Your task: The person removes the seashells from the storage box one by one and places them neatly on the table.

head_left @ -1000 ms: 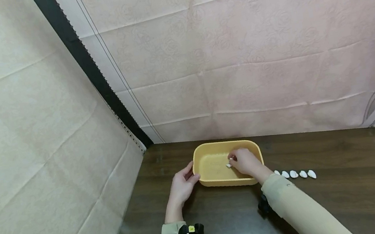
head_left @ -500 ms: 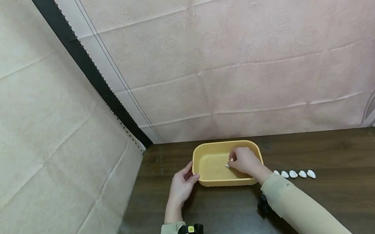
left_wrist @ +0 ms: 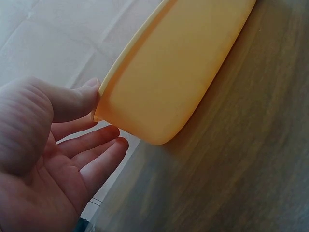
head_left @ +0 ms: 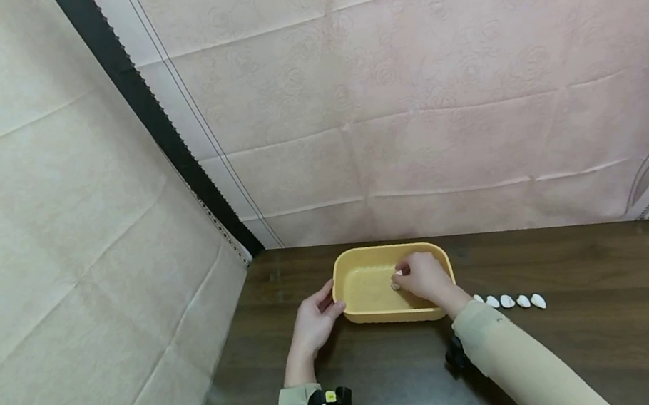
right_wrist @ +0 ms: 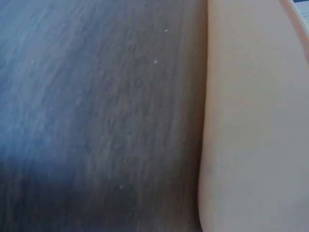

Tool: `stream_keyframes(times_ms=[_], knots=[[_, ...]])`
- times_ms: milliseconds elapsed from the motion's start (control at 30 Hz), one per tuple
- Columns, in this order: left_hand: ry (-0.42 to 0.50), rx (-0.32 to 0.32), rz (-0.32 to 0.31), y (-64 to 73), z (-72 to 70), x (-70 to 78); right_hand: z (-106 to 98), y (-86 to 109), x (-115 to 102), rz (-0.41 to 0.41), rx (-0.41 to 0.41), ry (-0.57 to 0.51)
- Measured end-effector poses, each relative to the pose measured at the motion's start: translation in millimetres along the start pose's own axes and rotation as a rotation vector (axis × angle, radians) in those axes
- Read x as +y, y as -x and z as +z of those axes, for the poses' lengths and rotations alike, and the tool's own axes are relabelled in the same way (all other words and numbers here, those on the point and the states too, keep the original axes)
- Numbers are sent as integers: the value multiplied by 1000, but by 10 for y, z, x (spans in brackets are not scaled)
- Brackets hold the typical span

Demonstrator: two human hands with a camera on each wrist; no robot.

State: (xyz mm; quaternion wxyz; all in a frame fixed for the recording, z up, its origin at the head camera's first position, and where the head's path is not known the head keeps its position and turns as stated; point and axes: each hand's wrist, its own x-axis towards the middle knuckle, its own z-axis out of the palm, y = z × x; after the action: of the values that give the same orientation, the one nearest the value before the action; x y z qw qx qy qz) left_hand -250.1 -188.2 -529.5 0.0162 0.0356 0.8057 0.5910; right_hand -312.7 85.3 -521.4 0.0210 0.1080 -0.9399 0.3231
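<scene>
A yellow plastic tub (head_left: 372, 308) sits near the back of the table. My left hand (head_left: 313, 322) holds its left end; in the left wrist view, the thumb and index finger meet at the rim while the other fingers (left_wrist: 104, 164) stay loose. My right hand (head_left: 425, 277) is inside the tub, fingertips pinching what looks like a small white piece, mostly hidden. Another small pale piece (head_left: 395, 286) shows just below those fingertips. The right wrist view shows only the tub's outer wall (right_wrist: 256, 121) and tabletop, not the hand.
Several small white teardrop-shaped pieces (head_left: 508, 301) lie in a row on the dark wooden table (head_left: 627, 294), right of the tub and partly behind the right forearm. Pale patterned cloth (head_left: 412, 107) hangs behind the table and along its left side.
The right fingertips shift slightly within the tub, and the small pale piece below them looks turned. The left hand and the tub stay where they were.
</scene>
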Motion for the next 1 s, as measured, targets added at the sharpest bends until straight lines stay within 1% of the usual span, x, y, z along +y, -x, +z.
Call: stream_keyframes(times_ms=[167, 300, 400, 533, 733, 1000], knots=[[-1, 4, -6, 1, 11, 0, -50, 15, -1, -34, 62, -46], [-3, 4, -8, 2, 15, 3, -137, 42, 35, -53, 110, -111], [-2, 0, 0, -1, 14, 5, -232, 87, 75, -45, 135, -180], [-5, -2, 7, -4, 7, 3, -383, 183, 149, -37, 166, -218], [-13, -2, 3, -11, 6, -13, -616, 387, 320, -26, 183, -228], [-13, 3, 3, -15, 11, -8, -865, 675, 669, -28, 216, -165]])
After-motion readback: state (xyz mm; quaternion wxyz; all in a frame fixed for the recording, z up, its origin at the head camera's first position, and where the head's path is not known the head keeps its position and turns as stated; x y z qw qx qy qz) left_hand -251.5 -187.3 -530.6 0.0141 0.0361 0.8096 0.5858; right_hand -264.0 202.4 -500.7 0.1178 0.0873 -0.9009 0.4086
